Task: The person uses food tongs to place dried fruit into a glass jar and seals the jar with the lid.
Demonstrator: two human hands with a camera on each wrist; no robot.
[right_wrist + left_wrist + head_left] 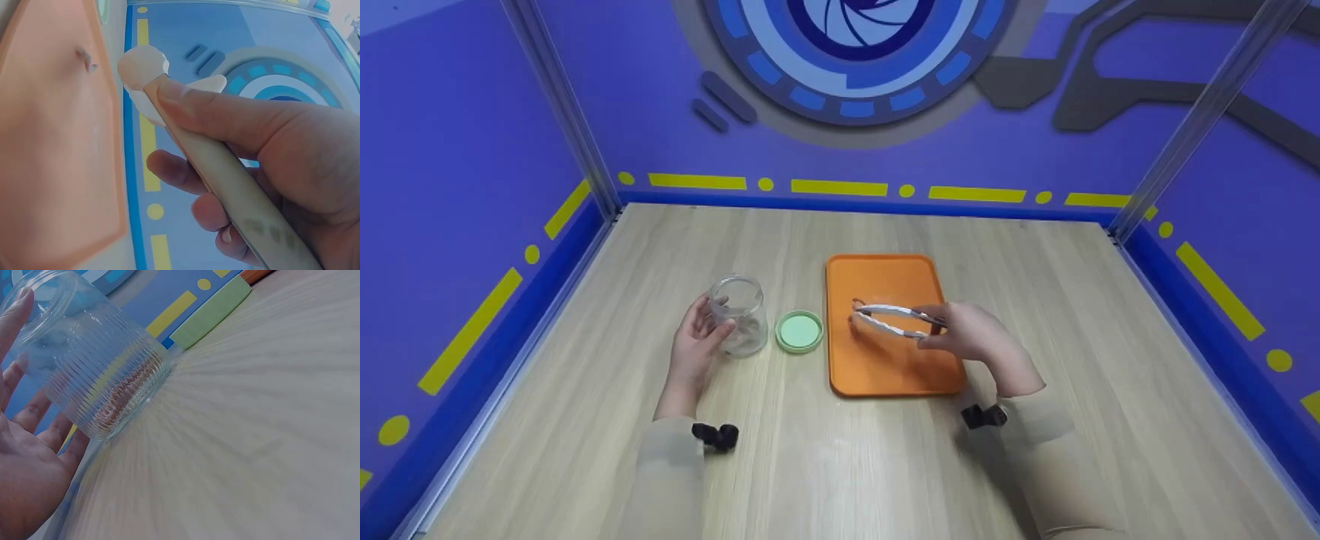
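Left hand (697,337): thumb and fingers wrapped round the glass jar (745,330), seemingly to steady it, mouth up, on the table (810,465).
Right hand (973,331): clamped on the tongs (889,309), whose tips point left over the orange tray (881,274), perhaps keeping the fingers clear.
Small piece (85,57): over the tray by the tong tips; I cannot tell whether it is pinched.
Green lid (799,331): flat between jar and tray, leaving the jar uncovered.

Blue walls (637,105) with yellow dashes (838,187) border a wood-grain table (825,472).
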